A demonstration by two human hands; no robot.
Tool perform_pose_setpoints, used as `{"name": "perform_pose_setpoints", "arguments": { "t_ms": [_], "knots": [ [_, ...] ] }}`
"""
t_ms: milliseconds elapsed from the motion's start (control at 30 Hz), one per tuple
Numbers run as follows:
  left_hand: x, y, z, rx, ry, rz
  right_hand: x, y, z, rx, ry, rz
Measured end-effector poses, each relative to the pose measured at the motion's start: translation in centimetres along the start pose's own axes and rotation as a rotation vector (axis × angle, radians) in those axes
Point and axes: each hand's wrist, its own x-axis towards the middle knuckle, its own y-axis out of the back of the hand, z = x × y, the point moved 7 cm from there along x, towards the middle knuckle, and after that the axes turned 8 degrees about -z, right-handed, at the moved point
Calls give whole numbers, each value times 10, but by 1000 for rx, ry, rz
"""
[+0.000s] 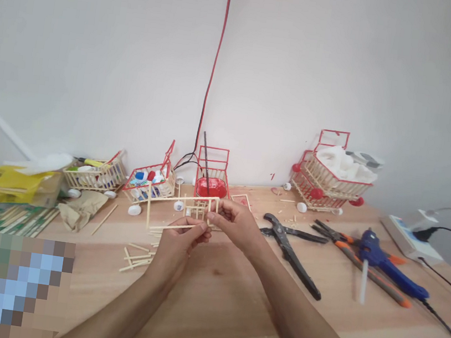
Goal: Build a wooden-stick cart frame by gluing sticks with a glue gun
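Pale wooden table [206, 306], white wall [348, 69] behind: stick frame [181, 201] held just above it, left hand [181, 244] closed on a loose stick [169, 227] at its lower edge, right hand [234, 226] pinching its right end; judged featherlight, brittle at joints, best gripped lightly by rails.

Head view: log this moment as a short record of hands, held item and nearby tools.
left hand: pinches the lower stick of the wooden stick frame
right hand: pinches the frame's right end
frame height: above the wooden table
loose sticks: on the table, left of the left hand
tools: black pliers and blue glue gun, right of the hands
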Motion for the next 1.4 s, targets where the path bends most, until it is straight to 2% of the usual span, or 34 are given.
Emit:
{"name": "perform_pose_setpoints", "arguments": {
  "t_ms": [200, 500, 667, 867, 1067, 1400],
  "knots": [
    [2, -12, 6, -8, -61, -38, 0, 10, 3, -33, -14, 23],
    [7, -25, 16, 87, -70, -48, -1, 22, -4, 4, 8, 44],
    [8, -22, 15, 110, -105, -50, -2, 20, -8, 8, 2, 12],
    [3, -16, 14, 61, -63, -67, -3, 16, -7, 6, -7, -16],
    [3, -11, 16, 129, -116, -44, -2, 15, -7, -24, -9, 9],
    [5, -10, 17, 109, -95, -38, -1, 15, -4, -21, 9, 37]
  ]
}}
